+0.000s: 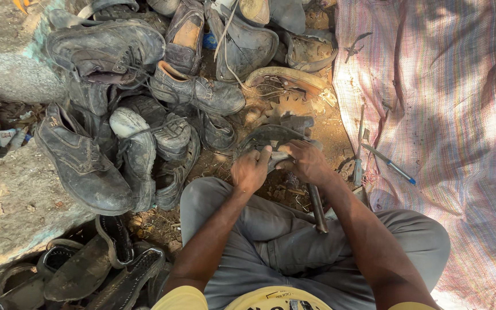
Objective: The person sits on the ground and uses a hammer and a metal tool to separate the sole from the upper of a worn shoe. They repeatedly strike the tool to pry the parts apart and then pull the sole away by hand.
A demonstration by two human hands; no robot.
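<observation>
Shoe sole [268, 138], dark & curved, sits on the dirt right in front of the person's knees, w/ both hands on it. Only one view, from the head cam looking down.

Left hand [250, 170] is curled tight on the near edge of the sole, thumb up top. Right hand [305, 162] is closed on the sole's right side, just beside the left hand, almost touching. A metal rod [317, 206] runs down from under the right hand to the lap; can't tell if that hand grips it too.

Person sits cross-legged in grey pants [282, 241].

Big pile of old dusty shoes [121, 115] lies to the left & up top, near the sole. More flat sandals [110, 270] bottom left. Striped woven sheet [449, 115] covers the ground on the right. A blue pen [388, 164] lies on the sheet, near the right hand. Grey stone [12, 201] on the left side.
</observation>
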